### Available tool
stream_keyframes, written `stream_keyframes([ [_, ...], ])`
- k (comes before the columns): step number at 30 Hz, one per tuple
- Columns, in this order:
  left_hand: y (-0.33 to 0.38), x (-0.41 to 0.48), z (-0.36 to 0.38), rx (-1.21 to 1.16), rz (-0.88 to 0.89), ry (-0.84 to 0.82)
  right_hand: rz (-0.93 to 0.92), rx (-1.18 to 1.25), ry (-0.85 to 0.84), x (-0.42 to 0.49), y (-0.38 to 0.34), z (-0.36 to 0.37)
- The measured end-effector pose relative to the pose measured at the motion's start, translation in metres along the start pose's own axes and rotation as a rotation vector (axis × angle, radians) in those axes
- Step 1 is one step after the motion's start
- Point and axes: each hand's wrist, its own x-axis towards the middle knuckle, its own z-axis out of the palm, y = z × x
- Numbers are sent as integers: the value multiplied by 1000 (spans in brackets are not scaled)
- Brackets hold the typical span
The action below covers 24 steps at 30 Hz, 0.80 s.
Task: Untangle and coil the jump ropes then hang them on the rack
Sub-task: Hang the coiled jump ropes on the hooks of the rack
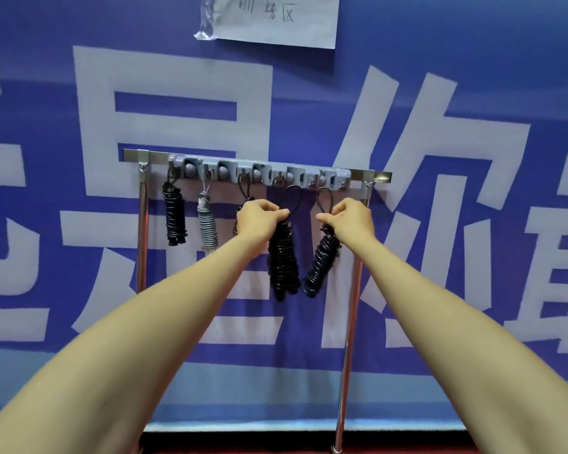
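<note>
Both bare forearms reach forward. The left hand [259, 217] grips the top of a black coiled jump rope [282, 260], and the right hand [350, 221] pinches a second black coil [322, 260]. Their loops rise just beneath the rack's grey hook strip [259, 172]. A black bundle [174, 217] and a grey bundle [207, 224] hang further left, before a blue banner [440, 77].
</note>
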Motion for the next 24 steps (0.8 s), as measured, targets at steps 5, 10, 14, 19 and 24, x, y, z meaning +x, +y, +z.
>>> stream_keyframes([
  [5, 5, 33, 18, 37, 31, -1, -4, 1, 36, 37, 1, 16],
  [10, -1, 48, 32, 9, 25, -23, -10, -6, 48, 64, 2, 26],
  [14, -10, 60, 35, -4, 63, -37, -45, -1, 67, 85, -5, 32],
  [19, -19, 66, 33, -67, 78, -66, -21, -111, 2, 98, -4, 42],
  [24, -13, 66, 35, -93, 66, -105, 1, -76, -46, 95, 14, 52],
])
